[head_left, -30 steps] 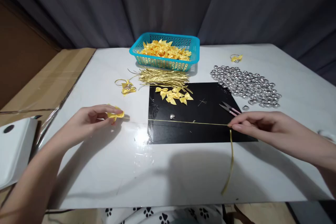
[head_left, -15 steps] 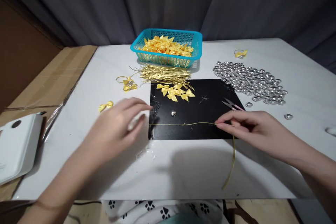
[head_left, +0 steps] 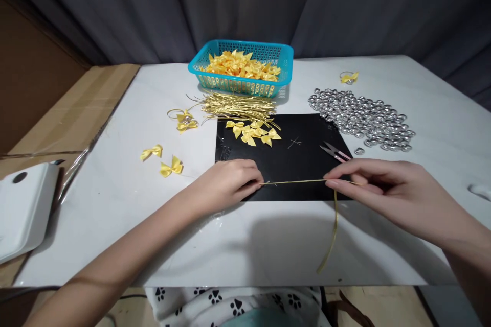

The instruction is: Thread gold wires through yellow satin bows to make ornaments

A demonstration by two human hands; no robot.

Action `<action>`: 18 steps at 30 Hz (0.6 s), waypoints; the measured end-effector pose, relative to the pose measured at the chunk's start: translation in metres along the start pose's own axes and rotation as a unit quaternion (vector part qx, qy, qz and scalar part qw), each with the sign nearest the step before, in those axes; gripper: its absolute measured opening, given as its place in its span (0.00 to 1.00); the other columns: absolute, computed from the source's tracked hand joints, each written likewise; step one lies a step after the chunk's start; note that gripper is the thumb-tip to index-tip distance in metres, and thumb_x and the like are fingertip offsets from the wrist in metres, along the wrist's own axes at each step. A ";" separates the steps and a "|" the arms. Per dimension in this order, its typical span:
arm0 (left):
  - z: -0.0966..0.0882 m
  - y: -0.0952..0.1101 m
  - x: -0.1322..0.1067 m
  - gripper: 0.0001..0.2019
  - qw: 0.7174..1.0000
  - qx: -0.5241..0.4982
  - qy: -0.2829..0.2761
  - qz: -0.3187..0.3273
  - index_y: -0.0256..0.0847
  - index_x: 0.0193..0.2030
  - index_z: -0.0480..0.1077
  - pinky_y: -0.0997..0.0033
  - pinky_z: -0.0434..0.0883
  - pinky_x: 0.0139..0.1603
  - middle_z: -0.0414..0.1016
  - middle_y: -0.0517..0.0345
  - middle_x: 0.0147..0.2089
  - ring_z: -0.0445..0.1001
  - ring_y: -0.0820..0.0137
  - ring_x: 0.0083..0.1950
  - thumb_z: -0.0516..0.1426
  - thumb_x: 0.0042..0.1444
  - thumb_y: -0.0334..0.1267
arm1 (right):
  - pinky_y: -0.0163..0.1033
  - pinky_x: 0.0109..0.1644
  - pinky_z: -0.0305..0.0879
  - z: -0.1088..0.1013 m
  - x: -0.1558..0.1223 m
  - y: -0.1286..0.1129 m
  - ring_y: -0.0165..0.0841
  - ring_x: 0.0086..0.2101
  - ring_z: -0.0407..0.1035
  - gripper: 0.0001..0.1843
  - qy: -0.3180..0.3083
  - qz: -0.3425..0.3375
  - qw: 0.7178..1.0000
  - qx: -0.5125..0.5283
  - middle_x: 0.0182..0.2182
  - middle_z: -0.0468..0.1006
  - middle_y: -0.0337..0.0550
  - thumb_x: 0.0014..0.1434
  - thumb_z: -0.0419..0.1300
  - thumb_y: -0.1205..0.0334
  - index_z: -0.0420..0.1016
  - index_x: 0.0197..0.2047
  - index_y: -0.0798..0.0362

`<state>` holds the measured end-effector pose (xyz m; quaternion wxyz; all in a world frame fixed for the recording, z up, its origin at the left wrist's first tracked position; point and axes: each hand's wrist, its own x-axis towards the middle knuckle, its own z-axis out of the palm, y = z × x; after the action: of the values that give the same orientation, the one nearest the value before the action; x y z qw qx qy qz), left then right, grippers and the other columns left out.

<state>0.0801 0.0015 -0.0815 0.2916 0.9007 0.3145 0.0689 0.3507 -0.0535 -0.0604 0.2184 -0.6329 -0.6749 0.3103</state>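
Observation:
My left hand (head_left: pixel 236 181) is closed at the edge of a black mat (head_left: pixel 303 163), its fingertips at one end of a thin gold cord (head_left: pixel 293 181). Between thumb and forefinger, my right hand (head_left: pixel 368 184) pinches the same cord, which runs nearly straight between the hands. A loose gold tail hangs below the right fingers. Scissors (head_left: pixel 334 151) lie just behind that hand. Several yellow ribbon bows (head_left: pixel 253 133) rest at the mat's back edge. A single bow (head_left: pixel 171 166) with a fine wire lies left of my left hand.
A blue basket (head_left: pixel 240 84) of yellow bows stands at the back, with a bundle of gold cords (head_left: pixel 238 107) before it. Silver heart charms (head_left: pixel 360 117) are heaped at the right. A bow with a gold loop (head_left: pixel 185 120) lies left. A white device (head_left: pixel 26 209) sits far left.
My left hand has moved right and closed at the cord. It now covers where a silver heart charm lay, and a bow behind it has come into sight. My right hand shifted slightly right.

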 end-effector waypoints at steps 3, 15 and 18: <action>-0.003 -0.001 -0.004 0.12 0.998 -0.058 0.005 0.013 0.36 0.42 0.75 0.71 0.68 0.42 0.75 0.53 0.41 0.74 0.70 0.40 0.51 0.65 0.37 | 0.33 0.24 0.44 0.000 0.003 0.005 0.24 0.20 0.46 0.20 -0.004 0.015 1.000 -0.020 0.17 0.49 0.32 0.54 0.60 0.43 0.77 0.33 0.53; 0.001 -0.009 -0.012 0.11 0.983 -0.160 0.085 -0.031 0.38 0.46 0.77 0.76 0.66 0.31 0.73 0.56 0.33 0.69 0.75 0.30 0.55 0.61 0.36 | 0.34 0.24 0.45 0.005 0.007 0.011 0.25 0.20 0.47 0.20 -0.016 -0.001 0.998 -0.054 0.16 0.51 0.33 0.55 0.58 0.43 0.77 0.31 0.53; 0.002 -0.010 -0.011 0.08 0.971 -0.200 0.118 -0.063 0.37 0.37 0.78 0.78 0.63 0.26 0.73 0.59 0.28 0.66 0.78 0.25 0.59 0.56 0.37 | 0.34 0.24 0.45 0.005 0.007 0.013 0.25 0.20 0.46 0.21 -0.009 0.002 0.998 -0.058 0.16 0.51 0.33 0.54 0.58 0.42 0.77 0.32 0.53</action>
<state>0.0670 -0.0001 -0.0882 0.4304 0.7880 0.3824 0.2182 0.3560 -0.0475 -0.0731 0.1750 -0.6429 -0.6924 0.2769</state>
